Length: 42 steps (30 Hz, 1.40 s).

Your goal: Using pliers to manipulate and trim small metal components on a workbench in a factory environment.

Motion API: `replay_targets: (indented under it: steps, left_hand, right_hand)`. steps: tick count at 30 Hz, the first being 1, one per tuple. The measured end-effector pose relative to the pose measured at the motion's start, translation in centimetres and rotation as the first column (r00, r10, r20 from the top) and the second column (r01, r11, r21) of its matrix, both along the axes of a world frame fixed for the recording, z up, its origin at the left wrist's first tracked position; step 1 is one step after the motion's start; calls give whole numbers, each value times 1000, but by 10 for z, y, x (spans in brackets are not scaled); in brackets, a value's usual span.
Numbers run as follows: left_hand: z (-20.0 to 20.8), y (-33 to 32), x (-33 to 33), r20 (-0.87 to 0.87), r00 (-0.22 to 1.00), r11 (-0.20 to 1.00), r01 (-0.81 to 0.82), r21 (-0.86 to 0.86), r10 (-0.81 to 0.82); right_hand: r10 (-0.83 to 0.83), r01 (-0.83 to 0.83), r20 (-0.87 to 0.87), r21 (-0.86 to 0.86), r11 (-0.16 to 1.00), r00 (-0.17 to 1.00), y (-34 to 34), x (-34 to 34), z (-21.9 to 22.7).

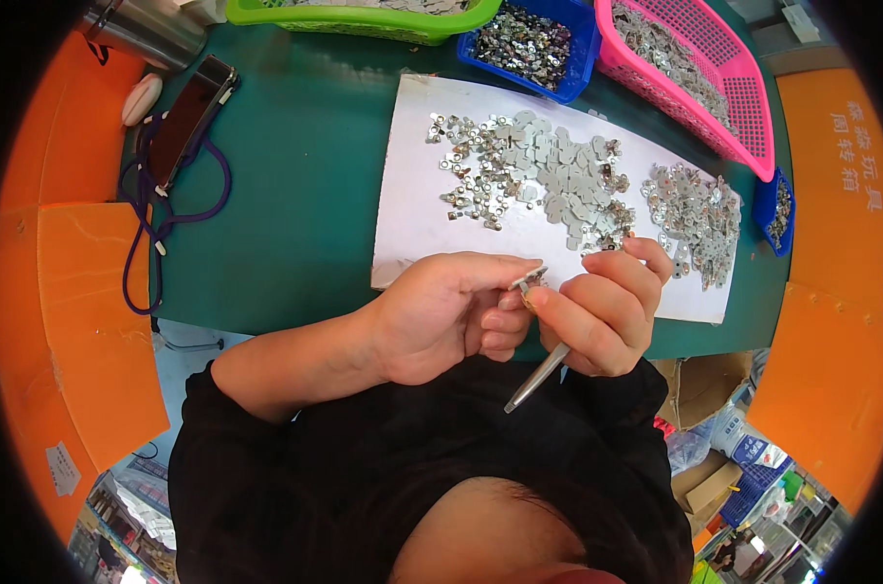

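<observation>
Over the near edge of the white board, both my hands meet in front of my chest. My left hand (451,316) is closed, pinching a small flat metal piece (529,276) between thumb and fingers. My right hand (612,307) is closed around slim silver tweezers (539,377); their back end sticks out below the palm, toward my body. The right thumb and fingertips touch the metal piece, so the tweezers' tips are hidden. Just beyond my hands lie loose flat grey metal plates (568,180) and small shiny metal fittings (476,200).
The white board (412,127) lies on a green table (295,185) and also bears a pile of silver parts (699,219). Behind stand a green basket (383,27), a blue tray (580,58) and a pink basket (748,78). A phone (193,122) with a purple cord lies left, between orange panels (101,321).
</observation>
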<state>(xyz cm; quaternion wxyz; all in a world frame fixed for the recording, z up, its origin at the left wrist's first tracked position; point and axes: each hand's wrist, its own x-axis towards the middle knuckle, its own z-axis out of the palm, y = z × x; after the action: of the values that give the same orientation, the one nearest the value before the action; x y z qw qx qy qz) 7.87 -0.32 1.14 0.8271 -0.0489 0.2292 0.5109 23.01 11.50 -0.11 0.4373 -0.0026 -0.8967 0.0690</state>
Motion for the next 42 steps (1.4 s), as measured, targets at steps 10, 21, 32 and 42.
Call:
replay_targets:
  steps: [10,21,32,42]
  left_hand:
    - [0,1,9,-237,954,982,-163,100,183]
    - [-19,5,17,-446,741,852,-333,404,502]
    - [-11,6,-22,-714,-177,732,257,631,678]
    - [-16,4,-24,-542,-358,650,410,640,760]
  right_hand:
    - [-73,76,48,-51,996,996,0,-3,2]
    - [25,-149,-149,-935,321,989,-22,-16,-3]
    - [131,-101,-37,-850,518,991,-9,-9,-12]
    - [151,-140,-51,-732,667,987,-5,-11,-11]
